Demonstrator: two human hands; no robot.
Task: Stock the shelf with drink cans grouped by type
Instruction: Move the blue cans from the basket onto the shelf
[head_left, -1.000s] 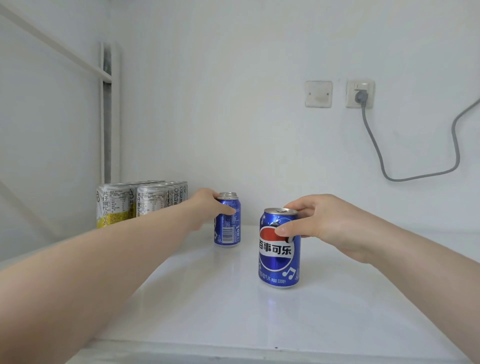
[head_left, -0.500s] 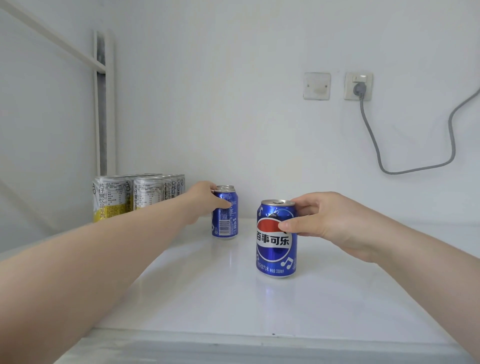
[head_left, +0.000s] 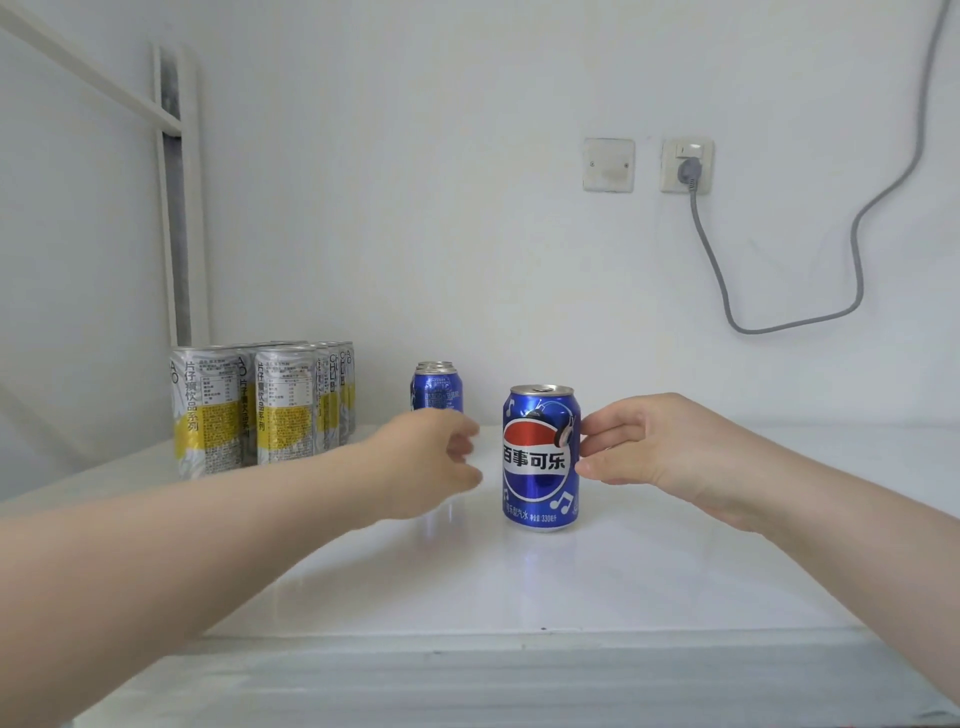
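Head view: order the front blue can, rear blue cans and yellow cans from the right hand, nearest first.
1. front blue can: at the right hand fingertips.
2. rear blue cans: farther back, to the left.
3. yellow cans: far left.

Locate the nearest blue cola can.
The blue cola can stands upright on the shelf, centre of the head view, between the left hand and right hand.
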